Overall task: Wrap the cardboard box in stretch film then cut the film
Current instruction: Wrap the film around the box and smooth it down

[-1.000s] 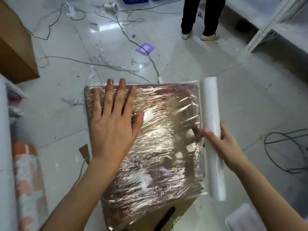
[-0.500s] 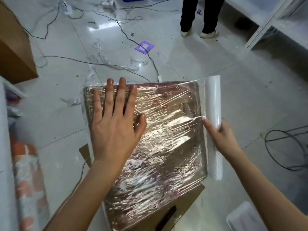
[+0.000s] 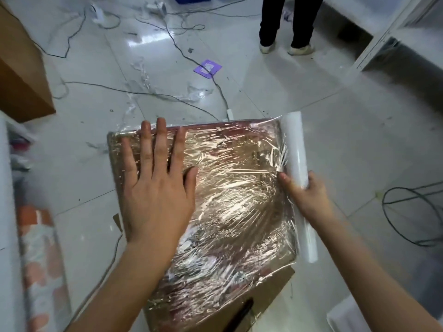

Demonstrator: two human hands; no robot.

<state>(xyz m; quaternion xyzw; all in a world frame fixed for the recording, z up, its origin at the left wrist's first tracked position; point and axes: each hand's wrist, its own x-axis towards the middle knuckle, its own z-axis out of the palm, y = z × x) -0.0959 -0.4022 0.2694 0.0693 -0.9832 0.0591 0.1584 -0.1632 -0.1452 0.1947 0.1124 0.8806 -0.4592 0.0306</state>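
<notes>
A cardboard box [image 3: 235, 212] stands on the floor, its top covered in shiny, wrinkled stretch film. My left hand [image 3: 155, 188] presses flat on the box's left half with straight, spread fingers. My right hand [image 3: 309, 195] grips the white stretch film roll [image 3: 296, 159], which stands along the box's right edge. A sheet of film runs from the roll onto the box top. An unwrapped cardboard part with a dark slot [image 3: 242, 312] shows at the near edge.
Black cables [image 3: 167, 97] and film scraps lie on the tiled floor beyond the box. A person's legs [image 3: 287, 22] stand at the back. A brown carton [image 3: 19, 68] is at the far left, a coiled cable [image 3: 412, 212] at the right, metal shelving [image 3: 395, 32] behind.
My right hand has shifted the roll slightly outward and away from me along the box's right edge, pulling the film tighter. My left hand stays flat in place.
</notes>
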